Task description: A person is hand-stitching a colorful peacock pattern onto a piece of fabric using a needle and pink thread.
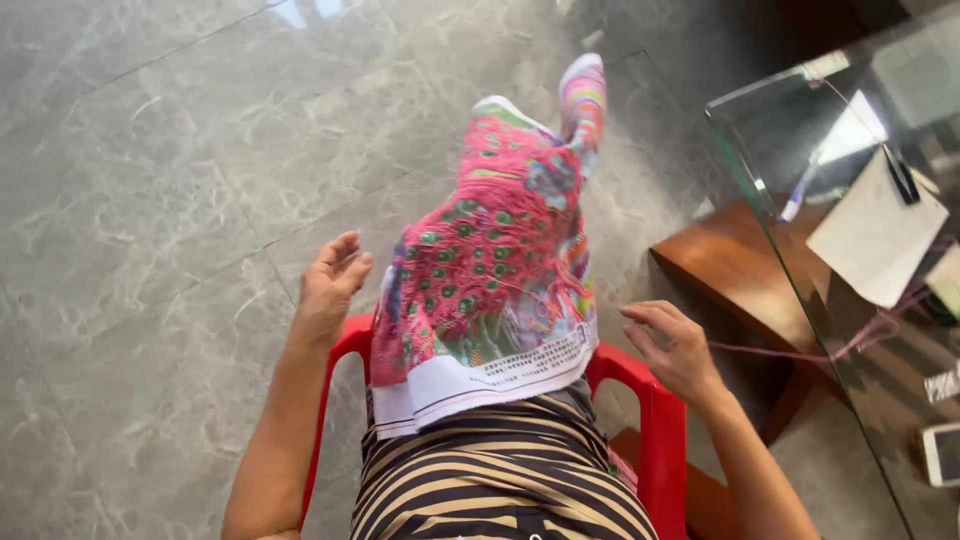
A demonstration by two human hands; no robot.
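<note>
An embroidery cloth (490, 270) with a pink, green-spotted peacock pattern and a white printed border lies draped over my lap and raised leg. My left hand (332, 282) hovers at its left edge, fingers apart, holding nothing. Just right of the cloth, my right hand (672, 345) has its fingers loosely curled; a thin pink thread (790, 354) runs from it towards the table. Whether the fingers pinch the thread is unclear. I sit in a red plastic chair (655, 410) and wear a brown striped top.
A glass-topped table (760, 190) on a brown wooden base stands to the right. On it lie white paper (875, 235), a pen (800, 195) and a phone (942, 452). Grey marble floor tiles (160, 200) spread left and ahead.
</note>
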